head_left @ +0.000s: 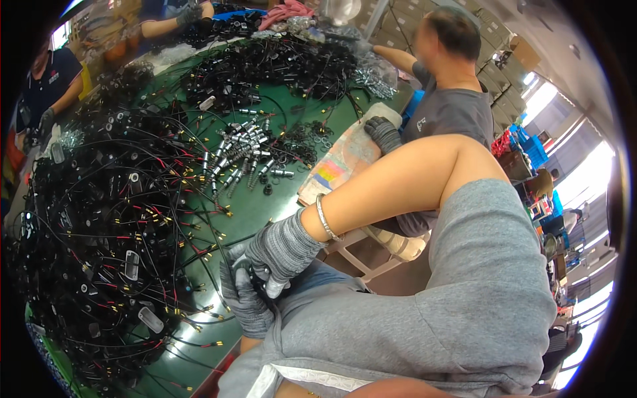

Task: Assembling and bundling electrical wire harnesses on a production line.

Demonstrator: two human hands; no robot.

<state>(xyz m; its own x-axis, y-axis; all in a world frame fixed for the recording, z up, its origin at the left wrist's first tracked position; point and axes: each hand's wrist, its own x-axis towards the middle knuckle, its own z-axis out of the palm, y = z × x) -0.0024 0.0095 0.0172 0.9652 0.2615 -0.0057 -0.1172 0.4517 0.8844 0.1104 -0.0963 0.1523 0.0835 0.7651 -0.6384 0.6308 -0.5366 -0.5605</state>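
My hands, both in grey knitted gloves, meet at the near edge of the green table (282, 192). My right hand (282, 251) comes in from the right, a bracelet at its wrist, with its fingers bent down against the left. Below it, my left hand (247, 298) is curled upward. Between the fingers is a small dark piece, mostly hidden, so I cannot make out its kind. Black cables (199, 255) with red wires and brass-coloured tips lie just left of the hands. Beyond them is a heap of silvery metal cylinders and springs (242, 149).
A large tangle of black cabled parts (113, 199) covers the table's left side; another heap (265, 66) lies at the back. Small black rings (308, 142) lie beside the cylinders. A person in a dark shirt (454, 109) sits at the right, near a stained sheet (348, 152). Others work at far left.
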